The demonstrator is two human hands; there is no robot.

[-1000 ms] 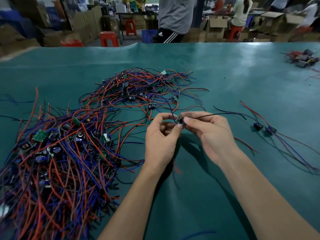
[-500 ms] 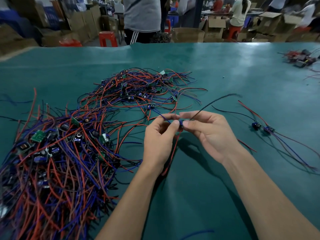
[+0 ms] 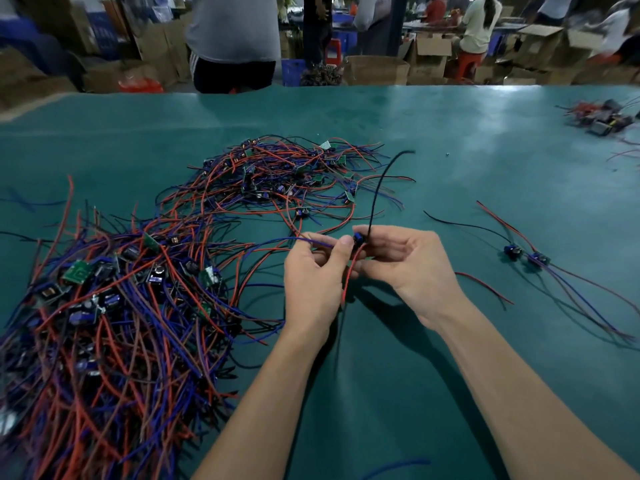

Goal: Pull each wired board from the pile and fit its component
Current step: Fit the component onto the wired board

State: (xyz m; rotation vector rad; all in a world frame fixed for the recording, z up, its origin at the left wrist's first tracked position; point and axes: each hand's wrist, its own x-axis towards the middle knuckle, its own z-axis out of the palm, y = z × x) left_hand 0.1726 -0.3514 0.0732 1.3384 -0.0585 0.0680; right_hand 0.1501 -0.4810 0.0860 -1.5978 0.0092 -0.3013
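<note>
– Item held? 
– Small blue wired board [image 3: 358, 240], pinched between left hand [image 3: 313, 271] and right hand [image 3: 403, 261], above the green table mat [image 3: 485, 168].
– Stock? 
– Tangled red-and-blue wire pile [image 3: 121, 306] left; two finished boards [image 3: 526, 255] lying right.

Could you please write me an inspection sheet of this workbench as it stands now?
Surface: green table, bare on the near right.
Job's things: small wired board pinched between both hands; big pile on the left, smaller pile behind; two boards laid right.
Clutter: heap of parts far right.
Grippers: left hand and right hand both hold the board.
Cables: black wire rises from it.
Surroundings: cardboard boxes, people standing.
</note>
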